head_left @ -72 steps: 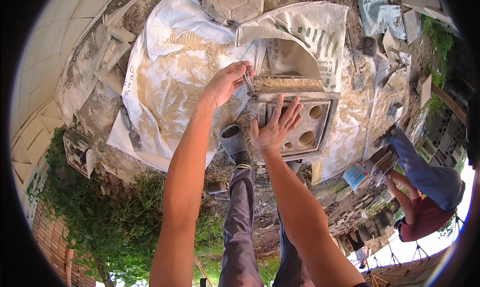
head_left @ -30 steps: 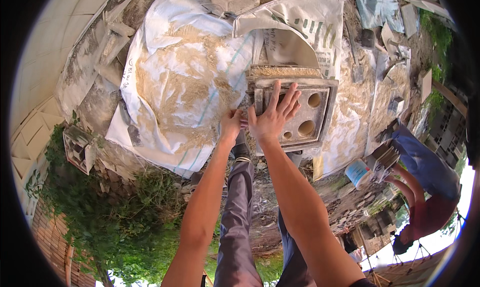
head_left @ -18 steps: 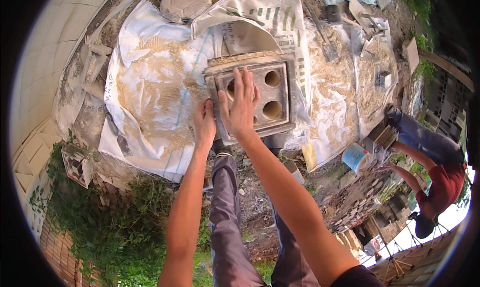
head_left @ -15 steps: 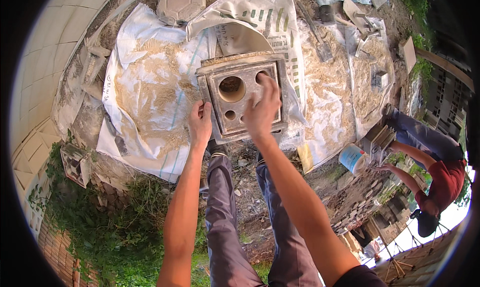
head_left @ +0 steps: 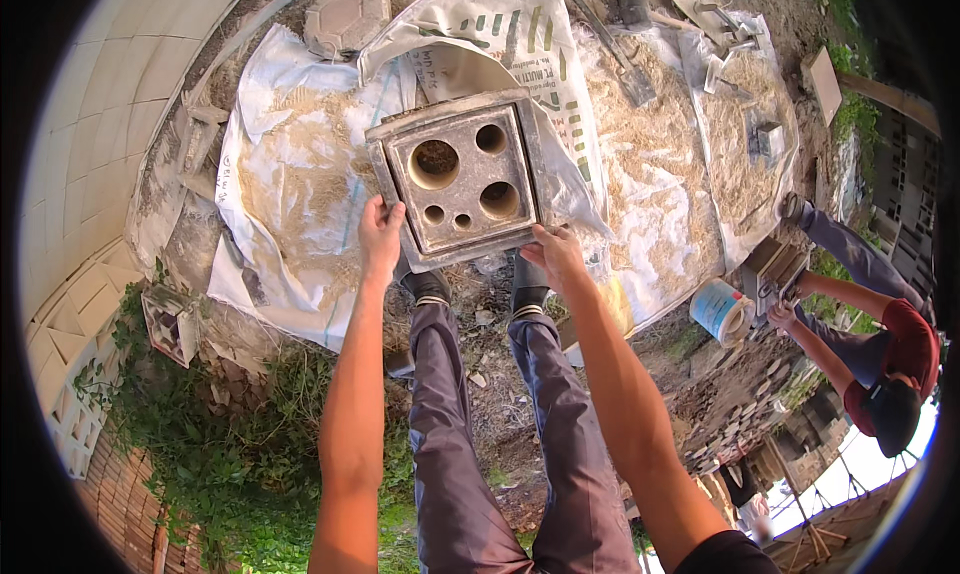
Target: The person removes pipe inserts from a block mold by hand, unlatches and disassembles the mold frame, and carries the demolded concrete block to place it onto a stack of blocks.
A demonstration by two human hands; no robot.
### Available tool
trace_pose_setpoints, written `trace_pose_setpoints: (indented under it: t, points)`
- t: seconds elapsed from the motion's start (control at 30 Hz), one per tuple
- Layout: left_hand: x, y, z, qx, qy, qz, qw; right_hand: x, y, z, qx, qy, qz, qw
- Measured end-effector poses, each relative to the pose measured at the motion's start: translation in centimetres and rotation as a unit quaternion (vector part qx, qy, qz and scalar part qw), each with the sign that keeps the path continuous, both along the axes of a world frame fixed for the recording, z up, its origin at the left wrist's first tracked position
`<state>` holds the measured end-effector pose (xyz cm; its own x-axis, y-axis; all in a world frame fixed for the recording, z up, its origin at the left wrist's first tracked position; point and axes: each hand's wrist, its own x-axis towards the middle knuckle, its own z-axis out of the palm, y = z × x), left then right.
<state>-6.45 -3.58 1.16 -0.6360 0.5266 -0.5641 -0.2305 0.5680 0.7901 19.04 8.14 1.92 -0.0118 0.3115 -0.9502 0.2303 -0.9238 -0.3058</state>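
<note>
A square grey concrete block (head_left: pixel 465 188) with several round holes of different sizes sits inside a thicker square frame (head_left: pixel 382 166), tilted slightly in front of me. My left hand (head_left: pixel 381 236) grips the frame's lower left side, with the thumb near the edge. At the lower right corner, my right hand (head_left: pixel 557 258) has its fingers closed on the frame. Fingertips behind the frame are hidden on both hands. Beyond it lies a white printed sack (head_left: pixel 545 59), partly covered by the frame.
Sand-dusted white sheets (head_left: pixel 290 189) spread to both sides. A shovel (head_left: pixel 635 82) lies beyond, right of the sack. Farther right, a co-worker in a red shirt (head_left: pixel 905 339) handles a block beside a white-and-blue bucket (head_left: pixel 722 312). A hexagonal slab (head_left: pixel 347 16) lies at the far left.
My right hand has moved from the upper right hole to the frame's lower right corner. The frame has turned slightly and shifted left. The co-worker's hands have come closer together.
</note>
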Motion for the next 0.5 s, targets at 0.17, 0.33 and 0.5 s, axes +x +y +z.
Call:
trace_pose_setpoints:
  t: [0.17,0.33,0.5]
  points:
    - [-2.2,2.0,1.9,-0.047,-0.009,-0.012,0.999,-2.4,-2.2,1.2,0.054,0.033,-0.149,0.987]
    - [-2.7,1.5,2.0,-0.125,0.023,-0.001,0.992,-2.5,-2.9,0.9,0.074,0.028,-0.136,0.988]
    - [-2.3,-1.6,1.8,-0.100,0.020,0.003,0.995,-2.6,-5.1,1.7,0.086,0.002,-0.097,0.991]
